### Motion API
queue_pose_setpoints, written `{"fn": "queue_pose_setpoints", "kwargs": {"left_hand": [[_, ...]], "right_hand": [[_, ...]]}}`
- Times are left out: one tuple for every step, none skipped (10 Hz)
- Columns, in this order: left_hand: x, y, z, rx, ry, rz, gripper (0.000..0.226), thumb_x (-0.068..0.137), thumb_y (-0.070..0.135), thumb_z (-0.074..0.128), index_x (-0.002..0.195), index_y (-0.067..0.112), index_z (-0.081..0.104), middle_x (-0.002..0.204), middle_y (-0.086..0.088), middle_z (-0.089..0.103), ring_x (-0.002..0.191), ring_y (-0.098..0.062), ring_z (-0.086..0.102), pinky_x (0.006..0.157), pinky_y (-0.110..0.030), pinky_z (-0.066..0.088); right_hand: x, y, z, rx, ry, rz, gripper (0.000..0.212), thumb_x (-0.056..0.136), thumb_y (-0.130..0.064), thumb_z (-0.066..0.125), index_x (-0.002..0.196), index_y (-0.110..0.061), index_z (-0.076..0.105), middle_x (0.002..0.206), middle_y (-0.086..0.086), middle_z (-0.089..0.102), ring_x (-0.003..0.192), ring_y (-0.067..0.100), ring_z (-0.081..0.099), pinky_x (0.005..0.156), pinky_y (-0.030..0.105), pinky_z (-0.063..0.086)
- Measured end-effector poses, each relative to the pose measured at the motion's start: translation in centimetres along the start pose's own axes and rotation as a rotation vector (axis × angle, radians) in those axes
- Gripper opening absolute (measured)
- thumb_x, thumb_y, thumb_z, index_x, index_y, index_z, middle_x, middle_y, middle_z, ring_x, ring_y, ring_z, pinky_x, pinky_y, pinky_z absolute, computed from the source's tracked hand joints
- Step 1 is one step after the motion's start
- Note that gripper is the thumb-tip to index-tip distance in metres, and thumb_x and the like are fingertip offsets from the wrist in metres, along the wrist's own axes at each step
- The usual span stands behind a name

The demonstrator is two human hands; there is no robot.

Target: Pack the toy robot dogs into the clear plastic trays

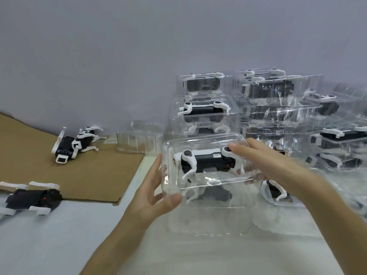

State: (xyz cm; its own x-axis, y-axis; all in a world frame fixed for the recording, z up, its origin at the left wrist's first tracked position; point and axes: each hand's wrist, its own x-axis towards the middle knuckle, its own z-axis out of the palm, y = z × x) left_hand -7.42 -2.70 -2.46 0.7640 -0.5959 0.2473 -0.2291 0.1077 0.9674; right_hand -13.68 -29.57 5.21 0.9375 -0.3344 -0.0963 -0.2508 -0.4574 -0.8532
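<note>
I hold a clear plastic tray (202, 138) over the table, with a black and white toy robot dog (206, 161) lying on its side inside. My left hand (153, 195) grips the tray's left end, thumb on the near wall and fingers behind. My right hand (268, 161) grips the right end, with fingers over the top by the dog's hip and others showing through the plastic underneath. Another packed tray (208, 221) lies directly below. Two loose dogs lie at the left, one (75, 143) on the cardboard and one (33, 197) near the table edge.
An empty clear tray (139, 137) stands behind the brown cardboard sheet (89, 175). Stacks of packed trays (204, 112) fill the back and right side (278, 90). A further tray with a dog (276, 189) lies under my right wrist. A grey wall runs behind.
</note>
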Motion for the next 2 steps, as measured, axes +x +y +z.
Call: {"fn": "queue_pose_setpoints", "kwargs": {"left_hand": [[0.02, -0.61, 0.77, 0.069, -0.023, -0.066, 0.084, 0.065, 0.077, 0.075, 0.133, 0.079, 0.026, 0.141, 0.049, 0.036, 0.127, 0.023, 0.041, 0.091, -0.003, 0.043], [0.35, -1.51, 1.53, 0.172, 0.011, -0.087, 0.099, 0.056, 0.093, 0.064, 0.139, 0.075, 0.013, 0.144, 0.055, 0.020, 0.133, 0.028, 0.023, 0.113, -0.015, 0.030]], "right_hand": [[0.24, 1.08, 0.12, -0.005, 0.064, -0.006, 0.046, 0.088, -0.065, 0.056, 0.125, -0.041, 0.047, 0.117, -0.024, 0.053, 0.099, 0.002, 0.058, 0.082, 0.029, 0.054], [-0.24, 2.04, 0.45, 0.051, 0.143, -0.056, 0.060, 0.089, -0.056, 0.062, 0.143, -0.042, 0.041, 0.134, -0.023, 0.040, 0.119, 0.002, 0.042, 0.095, 0.035, 0.038]]}}
